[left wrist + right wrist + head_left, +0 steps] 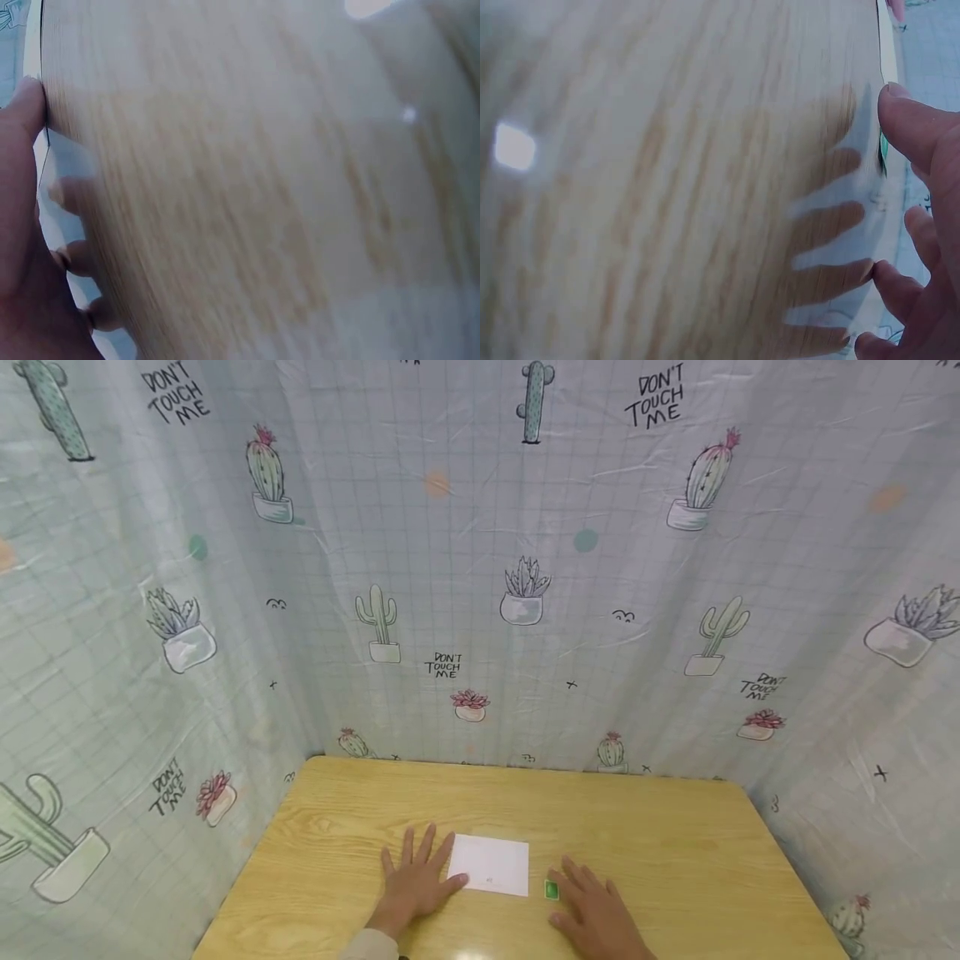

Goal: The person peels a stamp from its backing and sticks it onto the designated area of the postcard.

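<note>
A white rectangular piece of paper (491,860) lies flat on the wooden table, a small mark near its lower edge. My left hand (416,883) rests on the table at its left side, fingers spread, with the thumb over the paper's lower left corner. Right of the paper lies a small green stamp-like piece (552,890) with a pale border. My right hand (596,914) is beside it, its fingers loosely bent; the index fingertip is at the green piece's upper edge. In the right wrist view, only a sliver of green (884,154) shows near the thumb.
The glossy wooden table (675,827) reflects light and the fingers. Curtains printed with cacti (480,527) hang behind the table and along both sides, close to its edges.
</note>
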The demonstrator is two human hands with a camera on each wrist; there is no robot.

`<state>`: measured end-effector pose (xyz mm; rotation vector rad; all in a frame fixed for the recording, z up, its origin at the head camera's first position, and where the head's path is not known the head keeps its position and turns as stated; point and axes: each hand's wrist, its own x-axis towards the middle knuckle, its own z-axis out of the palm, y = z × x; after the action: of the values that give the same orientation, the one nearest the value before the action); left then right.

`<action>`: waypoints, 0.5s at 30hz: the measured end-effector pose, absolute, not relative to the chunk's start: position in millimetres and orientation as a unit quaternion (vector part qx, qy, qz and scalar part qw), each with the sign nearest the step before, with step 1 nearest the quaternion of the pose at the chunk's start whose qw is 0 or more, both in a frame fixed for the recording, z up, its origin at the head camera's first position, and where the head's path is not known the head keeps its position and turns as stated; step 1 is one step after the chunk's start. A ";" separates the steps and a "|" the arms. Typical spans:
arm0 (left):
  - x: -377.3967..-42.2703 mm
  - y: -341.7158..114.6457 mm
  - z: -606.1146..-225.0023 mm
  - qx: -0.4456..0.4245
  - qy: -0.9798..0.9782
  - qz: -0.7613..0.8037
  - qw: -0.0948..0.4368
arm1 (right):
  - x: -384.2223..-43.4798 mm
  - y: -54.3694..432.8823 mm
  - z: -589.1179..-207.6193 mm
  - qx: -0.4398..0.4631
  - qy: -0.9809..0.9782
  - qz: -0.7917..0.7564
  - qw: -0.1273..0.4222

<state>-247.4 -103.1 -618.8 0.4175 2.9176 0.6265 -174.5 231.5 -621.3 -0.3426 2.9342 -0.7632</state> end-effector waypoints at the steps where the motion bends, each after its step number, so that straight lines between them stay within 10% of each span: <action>1: -247.2 -102.8 -618.4 0.137 0.966 0.207 0.068 | -175.2 232.2 -621.2 -0.112 0.961 -0.249 0.042; 15: -245.8 -98.6 -615.4 0.129 0.969 0.201 0.070 | -182.7 232.9 -617.8 -0.136 0.964 -0.226 0.014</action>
<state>-245.8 -98.6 -615.4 0.3870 2.9147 0.6048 -182.7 232.9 -617.8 -0.4242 3.0032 -0.7040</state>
